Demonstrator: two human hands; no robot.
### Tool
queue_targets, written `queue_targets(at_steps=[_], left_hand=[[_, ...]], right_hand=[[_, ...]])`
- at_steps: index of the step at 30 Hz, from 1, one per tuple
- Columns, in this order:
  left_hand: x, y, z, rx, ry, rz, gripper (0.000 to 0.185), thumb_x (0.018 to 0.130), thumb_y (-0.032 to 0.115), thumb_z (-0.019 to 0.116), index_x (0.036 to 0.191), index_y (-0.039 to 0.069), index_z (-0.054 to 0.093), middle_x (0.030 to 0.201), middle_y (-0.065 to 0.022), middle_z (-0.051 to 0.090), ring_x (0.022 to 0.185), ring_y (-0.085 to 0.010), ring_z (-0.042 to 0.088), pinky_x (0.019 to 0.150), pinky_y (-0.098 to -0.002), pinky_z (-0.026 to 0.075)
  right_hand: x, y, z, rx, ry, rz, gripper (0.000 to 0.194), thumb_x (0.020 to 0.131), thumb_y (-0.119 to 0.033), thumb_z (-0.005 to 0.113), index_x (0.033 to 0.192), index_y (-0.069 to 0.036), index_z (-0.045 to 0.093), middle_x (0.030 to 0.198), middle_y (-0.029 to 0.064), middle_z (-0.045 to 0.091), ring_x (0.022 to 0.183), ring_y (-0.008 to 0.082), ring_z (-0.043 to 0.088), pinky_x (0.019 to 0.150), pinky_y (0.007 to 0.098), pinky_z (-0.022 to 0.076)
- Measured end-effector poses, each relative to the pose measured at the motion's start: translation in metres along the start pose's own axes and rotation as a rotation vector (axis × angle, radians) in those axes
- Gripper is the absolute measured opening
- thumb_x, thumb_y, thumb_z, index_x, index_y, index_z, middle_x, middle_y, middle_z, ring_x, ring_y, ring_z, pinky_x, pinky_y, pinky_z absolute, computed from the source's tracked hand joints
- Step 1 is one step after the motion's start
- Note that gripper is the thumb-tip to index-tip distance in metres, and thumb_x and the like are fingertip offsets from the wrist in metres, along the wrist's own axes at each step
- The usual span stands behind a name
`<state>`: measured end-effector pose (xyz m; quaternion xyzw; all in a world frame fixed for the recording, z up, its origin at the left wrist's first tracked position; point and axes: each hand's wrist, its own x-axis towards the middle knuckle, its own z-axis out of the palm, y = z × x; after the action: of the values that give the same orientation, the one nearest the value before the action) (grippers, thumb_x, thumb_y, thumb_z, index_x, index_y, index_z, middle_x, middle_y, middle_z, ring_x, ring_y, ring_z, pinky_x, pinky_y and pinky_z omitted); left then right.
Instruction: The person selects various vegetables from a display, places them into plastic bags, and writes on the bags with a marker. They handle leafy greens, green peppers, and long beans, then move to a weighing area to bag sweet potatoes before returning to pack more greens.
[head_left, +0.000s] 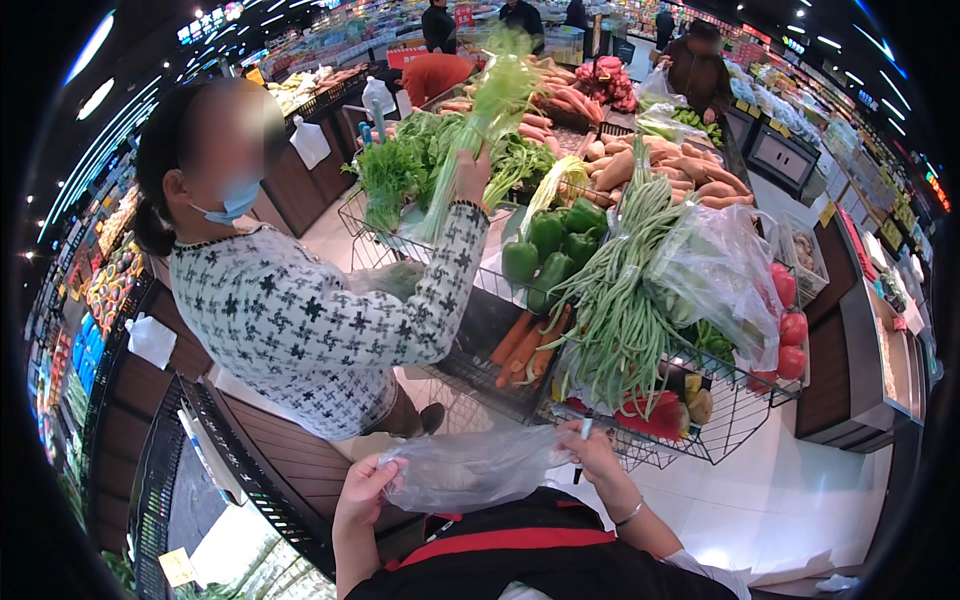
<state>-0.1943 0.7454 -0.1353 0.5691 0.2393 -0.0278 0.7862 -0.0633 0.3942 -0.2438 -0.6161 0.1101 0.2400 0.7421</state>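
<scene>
A clear plastic bag is stretched sideways in front of my apron. My left hand pinches one end of it, and my right hand grips the other. Also in my right hand is a marker pen, white above with a dark lower end. Just beyond, long green beans lie heaped across wire baskets of a cart. Carrots sit left of the beans, with green bell peppers above them. Leafy vegetables fill a knotted-looking plastic bag on the right.
At the left a masked person in a patterned sweater raises blurred celery. A black-rimmed produce bin stands near my left arm. Tomatoes line the cart's right side. Sweet potatoes are piled behind.
</scene>
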Motion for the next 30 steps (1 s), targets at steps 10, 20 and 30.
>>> queue_targets(at_steps=[10, 20, 30], left_hand=[[-0.007, -0.008, 0.016, -0.001, 0.082, 0.114, 0.015, 0.094, 0.013, 0.06, 0.101, 0.001, 0.066, 0.068, 0.002, 0.058, 0.056, -0.0051, 0.049, 0.052, -0.0203, 0.036], [-0.014, -0.018, 0.004, -0.236, 0.136, 0.177, 0.022, 0.098, 0.022, 0.056, 0.086, 0.004, 0.063, 0.068, -0.0001, 0.06, 0.055, -0.0078, 0.053, 0.05, -0.0217, 0.041], [-0.019, -0.012, 0.006, -0.513, 0.295, 0.185, 0.027, 0.097, 0.022, 0.054, 0.107, -0.002, 0.063, 0.099, -0.0115, 0.069, 0.088, -0.0213, 0.066, 0.079, -0.0355, 0.054]], right_hand=[[-0.002, -0.025, 0.039, -0.034, -0.231, 0.01, 0.037, 0.081, -0.011, 0.07, 0.115, -0.002, 0.059, 0.084, 0.0021, 0.063, 0.067, 0.0058, 0.054, 0.053, 0.019, 0.0363], [0.011, -0.041, 0.044, -0.286, -0.331, -0.295, 0.035, 0.084, -0.018, 0.073, 0.111, 0.001, 0.063, 0.09, 0.0034, 0.065, 0.08, 0.0098, 0.059, 0.07, 0.0269, 0.0484], [0.009, -0.093, 0.111, -0.196, -0.104, -0.803, 0.016, 0.095, -0.013, 0.059, 0.1, 0.001, 0.063, 0.093, 0.0068, 0.063, 0.083, 0.0122, 0.058, 0.074, 0.0275, 0.0457]])
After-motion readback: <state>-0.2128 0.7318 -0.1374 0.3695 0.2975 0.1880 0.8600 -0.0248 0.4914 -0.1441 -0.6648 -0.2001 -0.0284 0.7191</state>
